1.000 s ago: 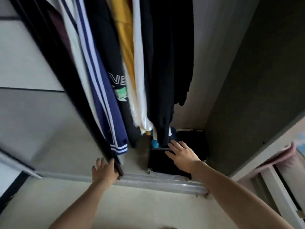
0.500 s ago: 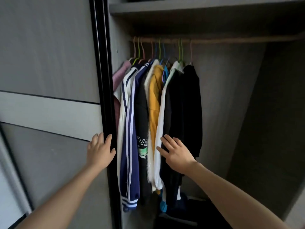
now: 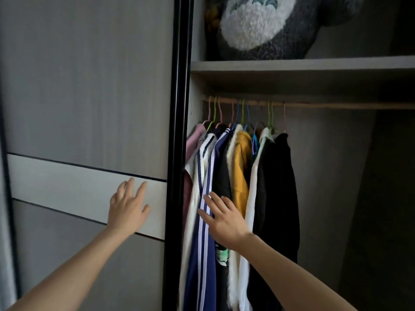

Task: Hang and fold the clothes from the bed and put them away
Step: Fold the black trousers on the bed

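Right hand (image 3: 224, 219) leftward, at striped jacket (image 3: 207, 171)

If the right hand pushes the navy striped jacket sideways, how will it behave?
The navy striped jacket will probably yield softly, since it hangs in loose folds. It would likely swing and slide along the rail, as it hangs from a thin hanger hook. Packed neighbours such as the yellow garment may move with it.

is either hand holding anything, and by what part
Nothing is held. The left hand is open against the door; the right hand is open at the hanging clothes.
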`<state>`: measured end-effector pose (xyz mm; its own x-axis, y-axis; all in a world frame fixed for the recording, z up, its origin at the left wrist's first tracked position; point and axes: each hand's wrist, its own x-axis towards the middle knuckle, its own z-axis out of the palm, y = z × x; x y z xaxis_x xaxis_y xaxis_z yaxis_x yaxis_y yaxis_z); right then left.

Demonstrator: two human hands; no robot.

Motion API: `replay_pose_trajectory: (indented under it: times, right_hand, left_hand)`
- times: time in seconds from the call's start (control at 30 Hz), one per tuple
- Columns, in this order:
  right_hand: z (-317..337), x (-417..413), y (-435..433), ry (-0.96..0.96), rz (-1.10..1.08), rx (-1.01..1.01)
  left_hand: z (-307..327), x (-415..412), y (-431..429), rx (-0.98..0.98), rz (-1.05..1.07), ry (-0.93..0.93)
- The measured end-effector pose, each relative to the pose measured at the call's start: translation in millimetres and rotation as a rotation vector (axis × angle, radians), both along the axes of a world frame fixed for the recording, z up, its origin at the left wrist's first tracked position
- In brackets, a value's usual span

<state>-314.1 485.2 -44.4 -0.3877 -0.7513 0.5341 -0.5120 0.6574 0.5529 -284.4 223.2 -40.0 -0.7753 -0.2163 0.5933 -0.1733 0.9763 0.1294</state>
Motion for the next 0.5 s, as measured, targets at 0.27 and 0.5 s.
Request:
replay_pose_trajectory:
  times: [0.27, 0.5]
  right_hand:
    - [28.3, -33.1, -121.9, 0.054, -0.106, -0.286]
    - [37.9, -65.0, -158.9, -0.026, -0.228, -0.411]
  left_hand:
    - [20.8, -59.7, -89.9, -0.069, -0.197, 0.176]
    - [11.7, -117.2, -115.7, -0.126, -0.282, 0.087]
